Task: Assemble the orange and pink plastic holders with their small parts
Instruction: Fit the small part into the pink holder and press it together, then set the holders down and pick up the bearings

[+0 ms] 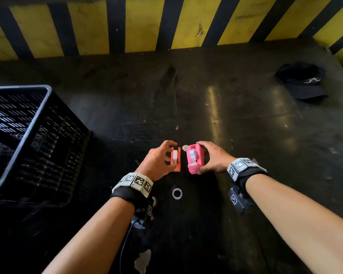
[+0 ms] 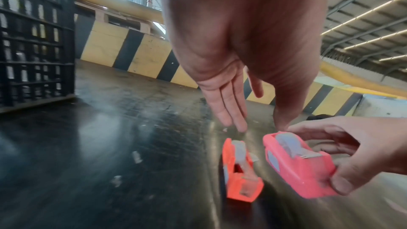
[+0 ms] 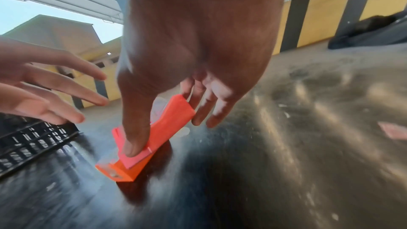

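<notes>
the right hand (image 1: 214, 159) pinches the pink holder (image 1: 195, 158) end to end, steadying it on the bench (image 1: 246, 125), while the left hand (image 1: 158, 161), fingers loosely spread and holding nothing, hovers over the orange holder (image 1: 176, 159) just beside it.

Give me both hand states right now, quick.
Left hand: open, fingers straight above the orange holder, gripping nothing.
Right hand: gripping the pink holder between thumb and fingers.

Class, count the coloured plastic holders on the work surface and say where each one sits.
2. The orange holder lies on the dark surface by the left hand; the pink holder, just to its right, is held by the right hand. Others may be hidden.
</notes>
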The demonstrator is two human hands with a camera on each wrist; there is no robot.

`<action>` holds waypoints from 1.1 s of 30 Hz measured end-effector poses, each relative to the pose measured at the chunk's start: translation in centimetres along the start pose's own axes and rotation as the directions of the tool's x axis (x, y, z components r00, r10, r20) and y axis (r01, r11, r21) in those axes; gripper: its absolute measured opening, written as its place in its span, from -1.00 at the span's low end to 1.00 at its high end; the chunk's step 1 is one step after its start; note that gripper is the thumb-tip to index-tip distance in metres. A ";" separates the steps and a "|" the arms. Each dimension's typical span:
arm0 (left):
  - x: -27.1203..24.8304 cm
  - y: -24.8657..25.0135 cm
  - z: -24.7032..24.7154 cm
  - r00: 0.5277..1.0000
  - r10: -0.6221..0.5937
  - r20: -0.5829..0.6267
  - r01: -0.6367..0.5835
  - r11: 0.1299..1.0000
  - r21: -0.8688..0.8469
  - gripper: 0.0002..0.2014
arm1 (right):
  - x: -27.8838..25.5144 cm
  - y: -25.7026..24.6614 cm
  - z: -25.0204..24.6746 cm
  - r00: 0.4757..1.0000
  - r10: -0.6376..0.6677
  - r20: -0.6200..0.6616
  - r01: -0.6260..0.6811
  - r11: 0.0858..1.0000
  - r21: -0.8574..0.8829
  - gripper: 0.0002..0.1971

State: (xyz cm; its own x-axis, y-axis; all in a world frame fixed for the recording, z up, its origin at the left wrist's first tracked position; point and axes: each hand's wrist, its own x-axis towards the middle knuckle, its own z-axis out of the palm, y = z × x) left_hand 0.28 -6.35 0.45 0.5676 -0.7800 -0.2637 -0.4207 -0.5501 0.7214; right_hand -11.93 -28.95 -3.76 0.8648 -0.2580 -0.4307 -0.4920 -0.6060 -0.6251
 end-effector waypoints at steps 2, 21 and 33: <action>-0.4 -1.4 -0.3 0.999 -0.038 0.008 0.037 0.998 0.052 -0.29 | 0.5 0.4 0.9 1.000 0.028 -0.004 -0.028 0.999 0.039 0.15; -1.0 -5.8 -0.1 0.907 -0.325 0.268 0.263 0.934 0.242 -0.42 | 0.4 -3.5 4.6 0.954 -0.262 -0.148 0.192 0.908 -0.373 -0.20; -5.3 -8.9 2.1 0.883 -0.374 0.285 0.212 0.857 0.470 -0.50 | -2.2 -6.2 10.7 0.894 -0.175 0.412 0.381 0.780 -0.496 -0.61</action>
State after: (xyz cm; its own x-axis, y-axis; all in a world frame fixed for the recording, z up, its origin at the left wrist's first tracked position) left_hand -0.44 2.12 -5.89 0.4570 -0.5674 -0.6850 -0.5728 -0.7769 0.2615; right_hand -11.82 -16.59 -5.91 0.8180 0.1856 -0.5444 -0.0045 -0.9444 -0.3287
